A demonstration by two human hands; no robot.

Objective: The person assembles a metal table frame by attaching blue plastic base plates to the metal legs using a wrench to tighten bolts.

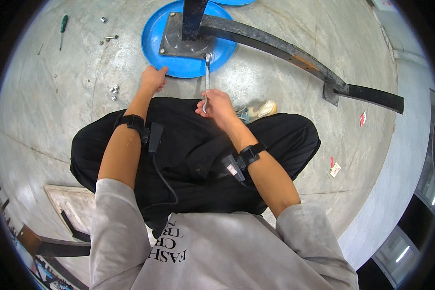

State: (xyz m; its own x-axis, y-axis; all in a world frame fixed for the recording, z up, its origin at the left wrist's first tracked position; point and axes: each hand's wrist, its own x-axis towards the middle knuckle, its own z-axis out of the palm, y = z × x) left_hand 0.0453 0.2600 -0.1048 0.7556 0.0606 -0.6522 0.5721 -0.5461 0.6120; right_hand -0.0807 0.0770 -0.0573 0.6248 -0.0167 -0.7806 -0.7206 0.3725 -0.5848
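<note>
A blue round seat-like disc (162,65) lies on the floor in front of me, with a dark square metal plate (191,47) bolted onto it. My right hand (220,108) grips the lower part of a silver combination wrench (207,79). The wrench's upper end sits on the bolt (208,56) at the plate's near right corner. My left hand (154,79) is closed at the disc's near left rim, thumb against the edge and the other fingers curled, partly hidden. A black curved metal bar (261,37) runs rightward from the upright post (193,19) above the plate.
On the floor to the left lie a green-handled screwdriver (63,26), a bolt (111,37) and several nuts (114,90). Small red and white scraps (335,168) are at the right. A shoe (265,109) shows beside my right hand. A pale board (72,205) lies behind on the left.
</note>
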